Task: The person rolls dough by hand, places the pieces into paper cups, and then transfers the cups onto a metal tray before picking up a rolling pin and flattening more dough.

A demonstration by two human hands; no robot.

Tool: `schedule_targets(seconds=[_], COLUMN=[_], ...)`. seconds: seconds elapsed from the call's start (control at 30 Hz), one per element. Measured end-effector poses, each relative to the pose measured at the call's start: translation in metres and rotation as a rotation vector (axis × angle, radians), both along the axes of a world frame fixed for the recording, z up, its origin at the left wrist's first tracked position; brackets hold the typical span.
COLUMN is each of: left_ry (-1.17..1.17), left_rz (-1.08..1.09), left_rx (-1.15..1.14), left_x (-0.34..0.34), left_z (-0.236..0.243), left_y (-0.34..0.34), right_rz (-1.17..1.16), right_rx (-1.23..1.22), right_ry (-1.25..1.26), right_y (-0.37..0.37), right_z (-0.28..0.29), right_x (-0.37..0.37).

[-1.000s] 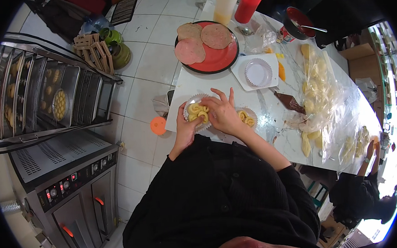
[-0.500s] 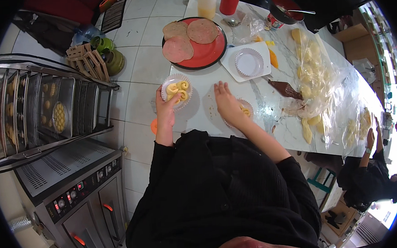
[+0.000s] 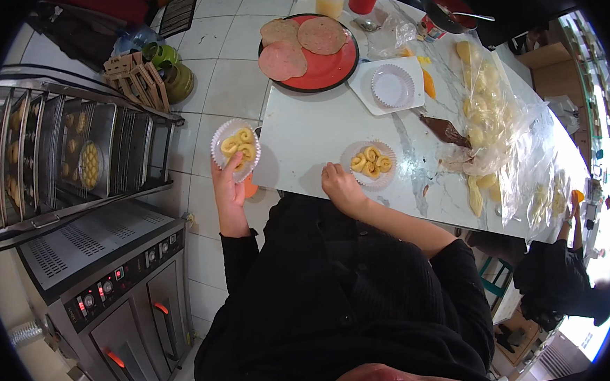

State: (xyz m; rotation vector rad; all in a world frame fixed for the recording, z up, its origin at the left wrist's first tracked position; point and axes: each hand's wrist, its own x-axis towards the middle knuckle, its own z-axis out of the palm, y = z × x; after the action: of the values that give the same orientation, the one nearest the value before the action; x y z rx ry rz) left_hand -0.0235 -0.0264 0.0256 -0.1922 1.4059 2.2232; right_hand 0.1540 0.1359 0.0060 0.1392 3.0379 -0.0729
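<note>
1. Shifted left since the earlier frame: the held paper cup point(image 3: 218, 151) with coiled dough point(image 3: 244, 147), now left of center, beyond the left edge of the table point(image 3: 295, 135).
2. My left hand point(image 3: 228, 195): clamped on this cup, thumb against the dough.
3. My right hand point(image 3: 343, 188): apart from the left, fingers curled; I cannot tell whether they grip anything.
4. Second cup point(image 3: 374, 181), dough inside: center, just right of my right hand.

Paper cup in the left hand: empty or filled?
Filled: curled yellow dough sits inside the fluted white cup, held in the left hand.
</note>
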Motion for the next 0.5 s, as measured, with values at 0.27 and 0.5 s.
schedule_targets(seconds=[0.27,0.5], left_ry=[-0.344,-0.192], left_rz=[-0.228,-0.287], left_rx=[0.277,0.126], left_x=[0.023,0.043], left_z=[-0.022,-0.002], left_y=[0.018,0.044], right_rz=[-0.417,-0.267], right_rx=[-0.879,-0.939], right_ry=[0.216,0.326], right_y=[0.069,0.035], right_z=[0.025,0.080], right_x=[-0.058,-0.063])
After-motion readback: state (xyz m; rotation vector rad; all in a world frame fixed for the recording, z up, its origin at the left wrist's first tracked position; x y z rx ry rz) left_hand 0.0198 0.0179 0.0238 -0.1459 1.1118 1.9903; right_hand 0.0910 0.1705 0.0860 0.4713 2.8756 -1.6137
